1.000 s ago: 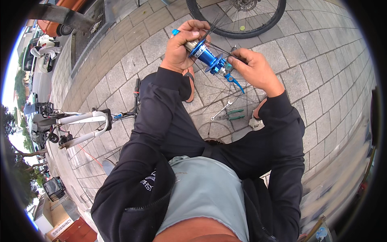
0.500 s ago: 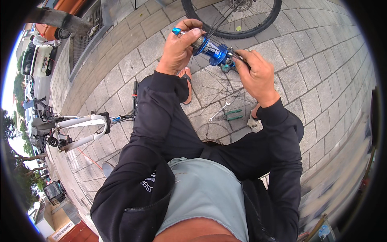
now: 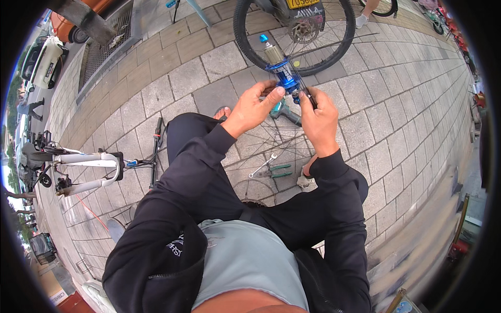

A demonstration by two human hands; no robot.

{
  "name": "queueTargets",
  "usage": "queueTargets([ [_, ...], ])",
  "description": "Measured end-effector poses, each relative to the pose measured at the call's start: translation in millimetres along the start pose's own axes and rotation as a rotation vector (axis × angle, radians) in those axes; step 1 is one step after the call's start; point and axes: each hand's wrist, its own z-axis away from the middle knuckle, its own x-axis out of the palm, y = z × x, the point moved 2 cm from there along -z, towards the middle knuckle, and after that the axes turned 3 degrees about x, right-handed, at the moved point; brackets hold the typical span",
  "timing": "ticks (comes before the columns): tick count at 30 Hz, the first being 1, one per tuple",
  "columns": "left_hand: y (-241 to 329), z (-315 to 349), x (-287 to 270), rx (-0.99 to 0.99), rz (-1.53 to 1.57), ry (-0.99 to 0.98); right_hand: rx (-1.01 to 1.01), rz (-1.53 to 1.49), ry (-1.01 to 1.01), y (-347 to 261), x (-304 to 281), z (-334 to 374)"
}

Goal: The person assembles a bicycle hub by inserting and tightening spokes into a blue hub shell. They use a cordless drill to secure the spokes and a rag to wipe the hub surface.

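Observation:
A blue bicycle hub with a silver end and a bright blue tip is held up in front of me, tilted with the tip pointing away. My left hand grips its lower end between thumb and fingers. Close beside it, my right hand is closed, thumb and fingers pinching dark thin spokes at the hub's near end. Below the hands lies a teal and black power tool, partly hidden. On the paving are a combination wrench and green-handled pliers.
Loose spokes fan across the paving between my feet, with a wheel rim close to my lap. A bicycle wheel stands just beyond the hub. At left sits a bike with a white fork. A person's leg shows at far right.
The hub has turned more upright. My left hand has moved from its silver end down to the near end, next to my right hand. The view has shifted, showing more of the bicycle beyond.

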Motion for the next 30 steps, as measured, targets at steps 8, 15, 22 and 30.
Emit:
queueTargets([
  [8, -20, -16, 19, 0.008, 0.87, 0.01, 0.301, -0.254, -0.238, 1, 14, 22],
  [15, -28, -8, 9, -0.209, 0.983, 0.014, 0.922, -0.859, -0.639, -1, 2, 27],
  [22, -34, -11, -11, -0.256, 1.066, 0.157, 1.116, -1.077, -0.835, 7, -19, 48],
  [30, -43, -8, -10, -0.199, 1.003, 0.072, 1.13, -1.131, -0.739, -1, 4, 76],
])
